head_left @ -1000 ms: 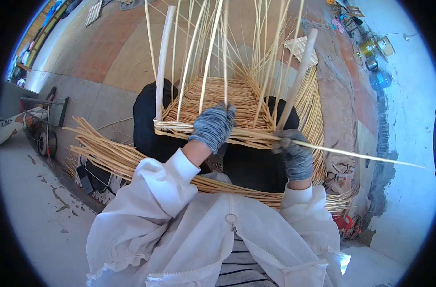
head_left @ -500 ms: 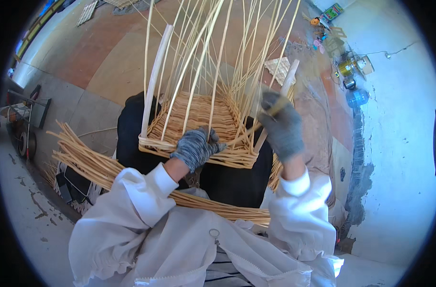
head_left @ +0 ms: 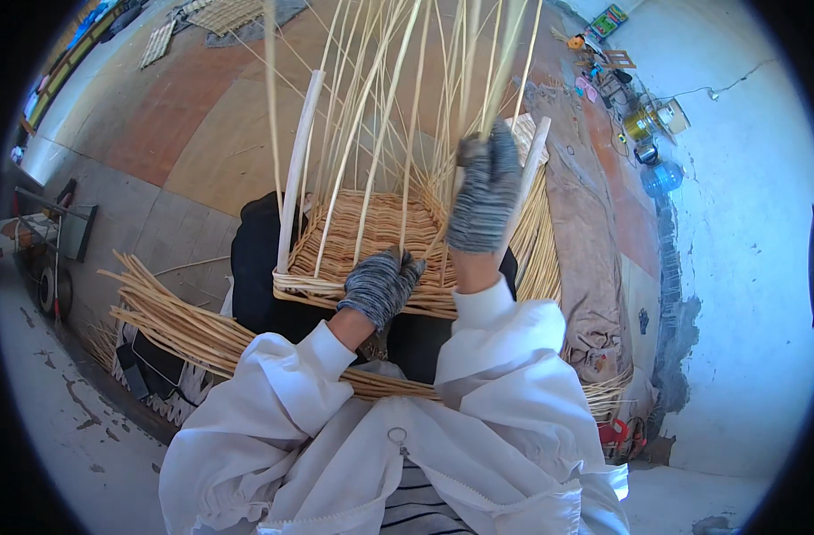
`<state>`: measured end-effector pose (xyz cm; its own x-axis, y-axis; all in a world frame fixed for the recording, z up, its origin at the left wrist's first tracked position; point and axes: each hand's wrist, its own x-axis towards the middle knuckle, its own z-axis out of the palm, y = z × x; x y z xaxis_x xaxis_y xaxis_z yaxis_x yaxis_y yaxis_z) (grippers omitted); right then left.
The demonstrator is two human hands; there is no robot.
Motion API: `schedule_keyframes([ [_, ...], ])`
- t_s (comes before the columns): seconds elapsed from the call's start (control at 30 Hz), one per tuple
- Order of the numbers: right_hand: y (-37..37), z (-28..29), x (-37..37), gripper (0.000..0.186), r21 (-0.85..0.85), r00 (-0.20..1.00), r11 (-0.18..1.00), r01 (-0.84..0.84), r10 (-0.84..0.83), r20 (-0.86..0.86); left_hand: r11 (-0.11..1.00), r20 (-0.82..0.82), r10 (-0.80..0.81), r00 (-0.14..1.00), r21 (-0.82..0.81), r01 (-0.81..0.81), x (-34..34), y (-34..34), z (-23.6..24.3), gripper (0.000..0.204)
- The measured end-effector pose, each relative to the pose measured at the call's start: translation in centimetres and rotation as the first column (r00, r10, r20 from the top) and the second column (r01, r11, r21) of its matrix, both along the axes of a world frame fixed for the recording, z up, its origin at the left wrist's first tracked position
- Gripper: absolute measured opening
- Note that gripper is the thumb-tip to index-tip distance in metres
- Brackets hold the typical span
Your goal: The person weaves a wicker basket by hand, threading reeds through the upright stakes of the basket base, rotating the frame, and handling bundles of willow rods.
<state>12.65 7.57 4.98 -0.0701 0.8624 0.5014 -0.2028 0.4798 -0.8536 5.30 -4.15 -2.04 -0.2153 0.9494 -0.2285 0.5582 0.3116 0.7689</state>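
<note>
A half-woven wicker basket [head_left: 362,223] rests across my knees, its flat woven base facing up. Many thin upright rods rise from its edges, with a thick pale stake [head_left: 301,152] at the left corner and another thick stake [head_left: 533,165] at the right. My left hand [head_left: 382,290], in a grey knit glove, is closed over the near woven edge, pinching the weave beside an upright. Off to its right and higher, my gloved right hand [head_left: 485,196] is closed around a wicker rod [head_left: 509,62] that points upward and is blurred by motion.
A bundle of wicker rods [head_left: 179,321] lies across my lap, sticking out left. More rods [head_left: 539,241] lie on the right, by a brown cloth [head_left: 585,241]. A wheeled cart [head_left: 54,241] stands at the left; a blue water bottle [head_left: 663,178] is by the right wall.
My right hand has moved left and inward, raising the rod upright above the basket. My left hand stays on the near edge. The whole view has shifted slightly.
</note>
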Motion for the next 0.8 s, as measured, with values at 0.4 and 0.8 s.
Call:
schedule_keyframes([
  [0.4,-10.5,-3.3,17.0,0.035,-0.221,0.991,0.968,0.121,-0.129,-0.026,0.988,0.113,-0.152,0.982,0.016,0.151,-0.6,-0.1,-0.6,0.041],
  [0.8,-12.9,-0.6,14.8,0.033,0.105,0.897,0.995,-0.002,-0.044,0.439,0.980,-0.150,0.157,0.976,-0.102,-0.173,3.4,0.0,3.5,0.073],
])
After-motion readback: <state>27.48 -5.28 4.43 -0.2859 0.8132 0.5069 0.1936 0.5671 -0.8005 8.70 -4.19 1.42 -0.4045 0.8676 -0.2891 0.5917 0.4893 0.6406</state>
